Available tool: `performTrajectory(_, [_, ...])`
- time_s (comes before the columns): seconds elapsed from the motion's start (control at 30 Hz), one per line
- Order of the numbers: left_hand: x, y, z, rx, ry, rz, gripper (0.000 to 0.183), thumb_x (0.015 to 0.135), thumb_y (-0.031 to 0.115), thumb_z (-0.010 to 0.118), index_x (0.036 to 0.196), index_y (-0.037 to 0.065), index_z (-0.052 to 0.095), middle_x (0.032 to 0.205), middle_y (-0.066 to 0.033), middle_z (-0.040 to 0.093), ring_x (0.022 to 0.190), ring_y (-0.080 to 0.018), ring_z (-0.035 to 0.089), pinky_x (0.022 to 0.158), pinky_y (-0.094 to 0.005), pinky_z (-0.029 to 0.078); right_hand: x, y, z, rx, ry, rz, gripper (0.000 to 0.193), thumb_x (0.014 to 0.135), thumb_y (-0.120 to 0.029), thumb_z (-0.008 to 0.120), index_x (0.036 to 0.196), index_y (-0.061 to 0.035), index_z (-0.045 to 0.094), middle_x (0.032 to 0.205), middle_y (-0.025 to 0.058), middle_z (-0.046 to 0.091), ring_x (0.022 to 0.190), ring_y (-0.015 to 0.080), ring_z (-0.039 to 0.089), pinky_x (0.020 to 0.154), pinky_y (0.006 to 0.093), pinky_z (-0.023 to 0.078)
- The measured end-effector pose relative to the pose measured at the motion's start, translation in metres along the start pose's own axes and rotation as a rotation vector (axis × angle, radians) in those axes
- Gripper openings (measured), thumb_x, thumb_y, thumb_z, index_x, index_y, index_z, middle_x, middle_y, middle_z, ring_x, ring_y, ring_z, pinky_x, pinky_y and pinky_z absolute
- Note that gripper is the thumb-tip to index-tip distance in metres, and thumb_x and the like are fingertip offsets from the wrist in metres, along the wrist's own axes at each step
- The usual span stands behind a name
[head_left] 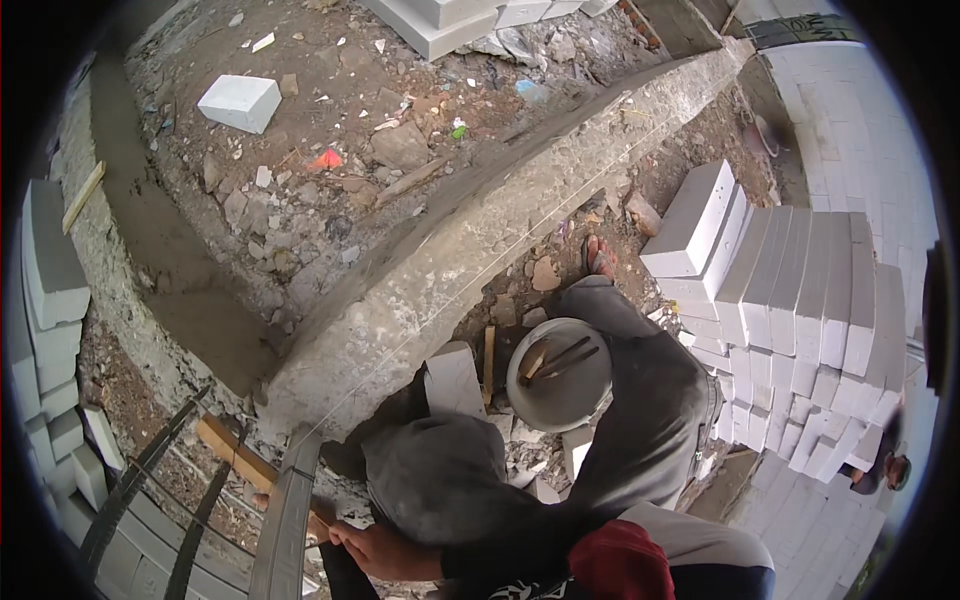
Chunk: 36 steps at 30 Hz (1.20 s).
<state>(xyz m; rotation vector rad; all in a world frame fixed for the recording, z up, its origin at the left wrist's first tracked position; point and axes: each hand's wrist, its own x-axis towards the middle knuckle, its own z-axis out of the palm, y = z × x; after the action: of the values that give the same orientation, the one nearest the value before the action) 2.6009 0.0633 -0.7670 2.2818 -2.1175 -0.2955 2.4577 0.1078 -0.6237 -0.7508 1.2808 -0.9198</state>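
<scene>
My left hand [375,548] is at the lower edge, its fingers curled around the near end of an orange-brown wooden batten [240,458] that runs up-left towards the concrete beam [470,250]. A grey upright bar [285,525] stands just left of the hand. My grey-trousered knee [440,480] and leg [650,400] fill the lower centre, and a sandalled foot [600,257] rests on the rubble. My right hand is not visible.
A white bucket [558,378] with wooden-handled tools sits between my legs, beside a white block [452,380]. Stacked white blocks [800,300] rise at the right. Dark rebar [150,470] crosses the lower left. A taut string runs along the beam. Another person [885,465] is at the right edge.
</scene>
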Motion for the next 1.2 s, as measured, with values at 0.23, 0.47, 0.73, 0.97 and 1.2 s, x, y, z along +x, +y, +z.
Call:
performTrajectory(0.23, [-0.010,0.006,-0.029,-0.024,-0.031,0.000,0.039,0.096,0.023,0.051,0.126,-0.001,0.051,0.110,-0.0210,0.057,0.100,-0.0334,0.054,0.090,-0.0410,0.042,0.013,0.011,-0.002,-0.044,0.003,0.082,0.009,0.097,-0.005,0.049,0.105,-0.0087,0.049,0.069,0.0212,0.058,0.065,0.0433,0.061,0.056,0.0524,0.041])
performTrajectory(0.47, [-0.018,0.006,-0.032,-0.023,-0.019,-0.071,0.038,0.095,0.022,0.052,0.126,0.000,0.051,0.108,-0.0200,0.058,0.097,-0.0326,0.055,0.088,-0.0406,0.043,0.004,0.012,0.003,-0.055,0.020,0.053,0.007,0.100,-0.009,0.046,0.102,-0.0055,0.052,0.074,0.0191,0.059,0.063,0.0397,0.061,0.054,0.0454,0.042])
performTrajectory(0.73, [0.005,0.011,-0.015,0.080,-0.068,-0.066,0.037,0.094,0.021,0.053,0.125,0.000,0.052,0.104,-0.0188,0.060,0.094,-0.0317,0.056,0.086,-0.0402,0.044,0.009,0.026,0.005,-0.125,0.093,0.048,0.005,0.097,-0.005,0.047,0.100,-0.0055,0.050,0.070,0.0225,0.060,0.067,0.0439,0.061,0.058,0.0532,0.042])
performTrajectory(0.97, [0.027,-0.080,0.047,0.395,0.277,-0.108,0.031,0.097,0.024,0.051,0.114,-0.001,0.056,0.093,-0.0135,0.060,0.082,-0.0266,0.057,0.078,-0.0373,0.046,-0.003,0.024,0.034,-0.172,0.159,-0.068,0.009,0.090,-0.005,0.051,0.100,-0.0053,0.052,0.070,0.0245,0.061,0.072,0.0471,0.061,0.067,0.0578,0.044])
performTrajectory(1.2, [-0.005,0.029,-0.045,-1.246,0.506,-0.539,0.030,0.093,0.031,0.066,0.086,0.004,0.053,0.076,-0.0007,0.050,0.070,-0.0118,0.043,0.066,-0.0295,0.039,0.000,0.040,0.011,-0.383,0.293,-0.116,0.013,0.088,-0.005,0.052,0.100,-0.0046,0.055,0.078,0.0273,0.064,0.080,0.0495,0.062,0.072,0.0579,0.045])
